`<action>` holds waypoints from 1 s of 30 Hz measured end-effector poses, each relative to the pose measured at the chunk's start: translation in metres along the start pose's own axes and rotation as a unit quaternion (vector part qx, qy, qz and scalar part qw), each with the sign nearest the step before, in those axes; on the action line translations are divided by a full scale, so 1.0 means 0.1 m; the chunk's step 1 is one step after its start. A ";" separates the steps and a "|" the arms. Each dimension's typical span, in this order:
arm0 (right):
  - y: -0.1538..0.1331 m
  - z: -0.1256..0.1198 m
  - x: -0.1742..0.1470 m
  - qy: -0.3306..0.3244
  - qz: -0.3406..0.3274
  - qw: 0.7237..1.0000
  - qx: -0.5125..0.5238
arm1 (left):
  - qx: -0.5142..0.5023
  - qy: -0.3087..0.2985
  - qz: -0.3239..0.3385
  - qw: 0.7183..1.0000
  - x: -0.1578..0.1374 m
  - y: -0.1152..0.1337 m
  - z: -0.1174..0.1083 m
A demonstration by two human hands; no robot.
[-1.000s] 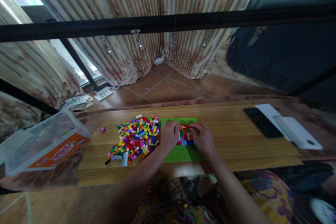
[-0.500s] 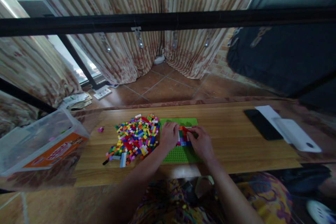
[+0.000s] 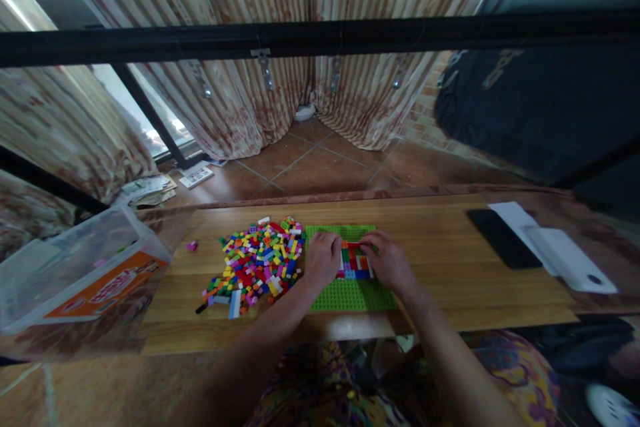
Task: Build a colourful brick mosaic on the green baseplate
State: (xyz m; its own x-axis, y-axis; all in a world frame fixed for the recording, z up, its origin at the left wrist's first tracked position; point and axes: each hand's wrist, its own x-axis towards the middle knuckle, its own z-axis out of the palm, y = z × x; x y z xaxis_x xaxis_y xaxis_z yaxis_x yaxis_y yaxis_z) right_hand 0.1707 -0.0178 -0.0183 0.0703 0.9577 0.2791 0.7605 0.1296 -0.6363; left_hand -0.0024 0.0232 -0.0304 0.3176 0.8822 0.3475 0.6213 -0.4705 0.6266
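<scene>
A green studded baseplate [image 3: 350,297] lies on the wooden table, bearing a block of coloured toy bricks [image 3: 354,265] in red, blue, green and white. At the far edge of that block is a long red brick [image 3: 353,245]. My right hand [image 3: 387,260] pinches the red brick's right end between thumb and fingers. Curled at the left side of the built bricks, my left hand [image 3: 323,257] rests over the baseplate; its fingertips are closed, and what they hold, if anything, is hidden.
A loose heap of mixed bricks [image 3: 265,260] spreads left of the baseplate. Beyond it stands a clear plastic box [image 3: 145,233] with an orange label. On the right lie a black tablet-like slab [image 3: 503,238] and a white flat object [image 3: 570,259]. A dark bar [image 3: 310,41] crosses above.
My right hand has shifted slightly right and away from me. The red brick was slanted and now lies straight along the far edge of the bricks. My left hand stays put.
</scene>
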 end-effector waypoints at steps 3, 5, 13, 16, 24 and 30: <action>0.01 -0.01 0.01 -0.022 0.006 1.000 0.006 | 0.002 -0.005 -0.001 1.000 0.00 0.01 -0.01; 0.02 -0.02 0.00 -0.030 0.015 0.999 0.013 | 0.003 -0.009 -0.002 1.000 0.00 0.01 -0.02; -0.08 0.02 -0.09 0.039 0.044 0.998 0.001 | -0.010 -0.019 -0.018 1.000 0.00 0.03 -0.04; -0.20 0.07 -0.16 0.060 0.068 0.996 -0.021 | -0.015 -0.019 -0.016 1.000 0.00 0.04 -0.05; -0.43 0.18 -0.25 0.020 0.063 0.994 -0.088 | -0.022 -0.020 -0.007 1.000 0.00 0.02 -0.03; -0.47 0.18 -0.22 -0.012 0.066 0.993 -0.097 | -0.027 -0.036 0.008 0.999 0.00 0.01 -0.02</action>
State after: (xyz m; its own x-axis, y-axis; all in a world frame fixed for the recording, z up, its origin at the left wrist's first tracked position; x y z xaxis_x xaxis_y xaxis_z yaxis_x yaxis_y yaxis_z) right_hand 0.1220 -0.0401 -0.0071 0.1641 0.9691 0.1843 0.8559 -0.0470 -0.5151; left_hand -0.0032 0.0232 -0.0286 0.3789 0.8723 0.3091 0.5765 -0.4838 0.6585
